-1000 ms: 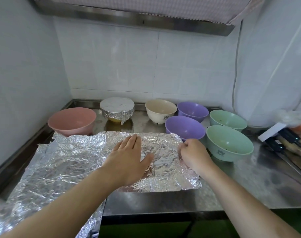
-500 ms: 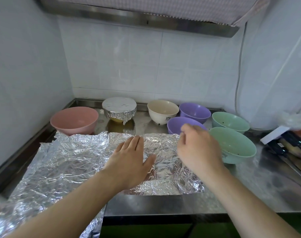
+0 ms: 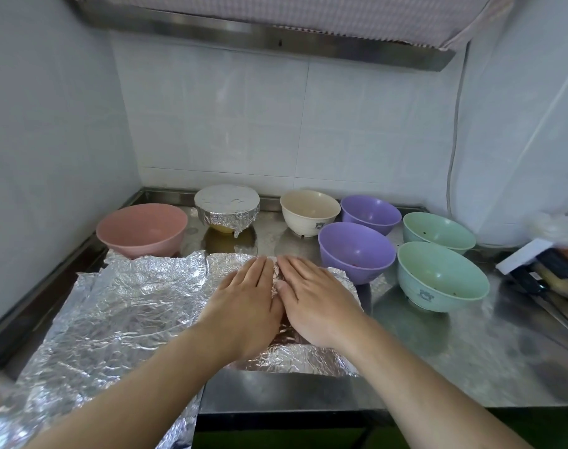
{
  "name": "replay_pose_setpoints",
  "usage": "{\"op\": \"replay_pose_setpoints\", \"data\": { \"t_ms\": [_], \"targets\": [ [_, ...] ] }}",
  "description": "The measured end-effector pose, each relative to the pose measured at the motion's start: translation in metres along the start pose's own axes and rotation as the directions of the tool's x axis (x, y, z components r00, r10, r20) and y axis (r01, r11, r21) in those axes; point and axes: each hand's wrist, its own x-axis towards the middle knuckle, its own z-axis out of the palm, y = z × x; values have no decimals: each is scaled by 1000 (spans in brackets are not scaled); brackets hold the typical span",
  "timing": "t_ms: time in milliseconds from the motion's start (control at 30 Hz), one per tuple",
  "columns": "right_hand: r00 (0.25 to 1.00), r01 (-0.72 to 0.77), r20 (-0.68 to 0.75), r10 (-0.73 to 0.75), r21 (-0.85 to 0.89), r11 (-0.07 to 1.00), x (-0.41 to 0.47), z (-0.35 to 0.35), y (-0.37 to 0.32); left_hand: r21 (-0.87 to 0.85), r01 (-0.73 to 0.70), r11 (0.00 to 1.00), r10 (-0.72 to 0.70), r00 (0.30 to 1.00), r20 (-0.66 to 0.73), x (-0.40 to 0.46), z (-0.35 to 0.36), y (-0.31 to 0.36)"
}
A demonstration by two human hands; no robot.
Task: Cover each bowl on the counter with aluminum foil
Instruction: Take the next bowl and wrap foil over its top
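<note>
Stainless counter (image 3: 454, 351) in a white-tiled corner. Beyond the fingertips, bowls: pink bowl (image 3: 142, 229) far-left of the left hand (image 3: 245, 304), empty; foil-covered bowl (image 3: 226, 207) behind it, contents hidden; cream bowl (image 3: 309, 211); two purple bowls (image 3: 356, 251) (image 3: 370, 213); two green bowls (image 3: 442, 275) (image 3: 438, 231) right of the right hand (image 3: 316, 299), dark specks inside. Crinkled aluminum foil sheet (image 3: 130, 306) lies flat under both hands, extending left and over the counter's front edge. Both hands flat, fingers straight, side by side, pressing the foil.
</note>
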Motion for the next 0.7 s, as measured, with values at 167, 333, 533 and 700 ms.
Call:
{"op": "replay_pose_setpoints", "data": {
  "t_ms": [167,333,533,700],
  "targets": [
    [1000,-18,9,17,10,1000,-4,-2,0,-93,-44,995,29,986,-162,-7,-3,-6],
    [1000,7,-17,-7,13,1000,-2,-3,0,59,-94,994,98,992,-74,-3,-1,-11],
    [995,70,-66,-68,19,997,5,6,3,50,-155,987,163,956,-244,7,-5,0],
    [997,69,-44,-67,37,997,10,6,6,71,-149,986,161,959,-233,7,2,-5]
  ]
}}
